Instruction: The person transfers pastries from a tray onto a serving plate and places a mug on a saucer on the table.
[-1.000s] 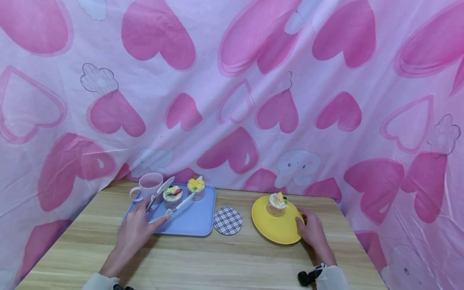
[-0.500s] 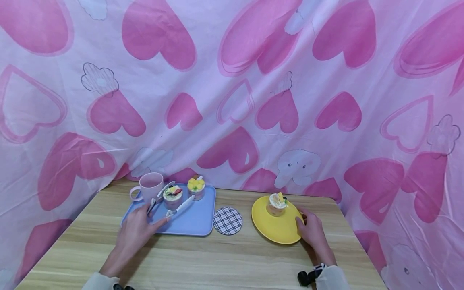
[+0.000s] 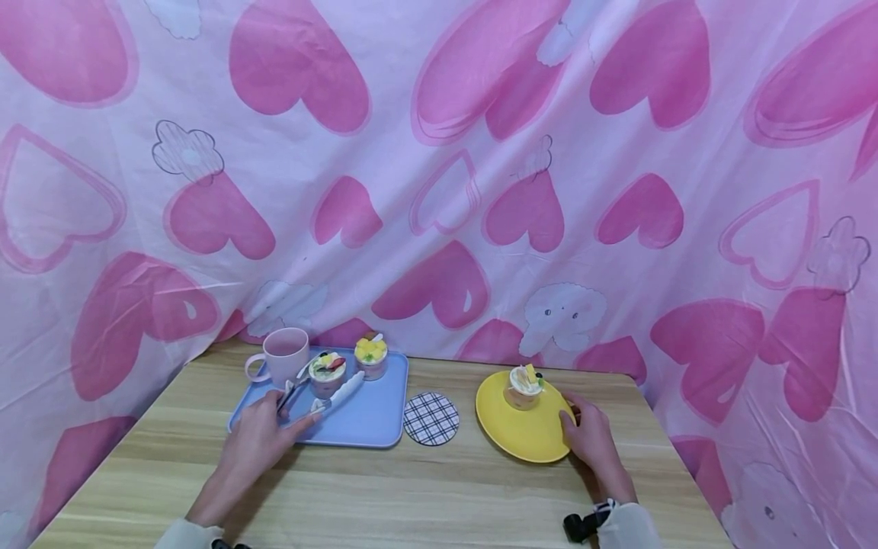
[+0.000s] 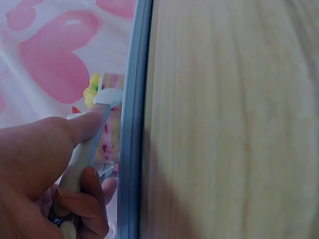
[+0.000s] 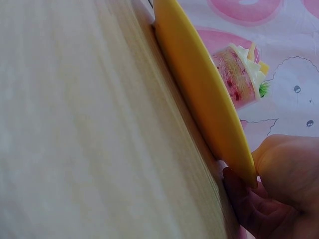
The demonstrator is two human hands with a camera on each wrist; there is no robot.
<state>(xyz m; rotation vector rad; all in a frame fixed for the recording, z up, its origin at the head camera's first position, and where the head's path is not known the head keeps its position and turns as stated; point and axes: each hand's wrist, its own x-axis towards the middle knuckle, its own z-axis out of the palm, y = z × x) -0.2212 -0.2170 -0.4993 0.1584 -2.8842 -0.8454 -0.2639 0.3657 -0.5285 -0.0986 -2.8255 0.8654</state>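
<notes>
In the head view, my left hand (image 3: pixel 257 436) holds a pair of tongs (image 3: pixel 346 390) with white tips. Its thumb lies along one arm of the tongs (image 4: pixel 82 159) in the left wrist view. The tongs' arms stand on either side of a dessert cup (image 3: pixel 327 381) topped with fruit and a red strawberry piece, which sits on the blue tray (image 3: pixel 366 427). On the right, my right hand (image 3: pixel 591 436) pinches the rim of a yellow plate (image 3: pixel 531 442), thumb above and fingers under the edge. Another dessert cup (image 5: pixel 237 77) stands on that plate.
A pink mug (image 3: pixel 286 354) stands at the tray's back left, close beside the tongs. Behind the tongs is a mango-topped cup (image 3: pixel 371 362). A round checked coaster (image 3: pixel 431 418) lies between tray and plate. A heart-patterned curtain (image 3: pixel 439 191) hangs behind the table.
The tongs have come down and their arms have drawn closer together around the strawberry-topped cup. My right hand and the yellow plate have stayed in place.
</notes>
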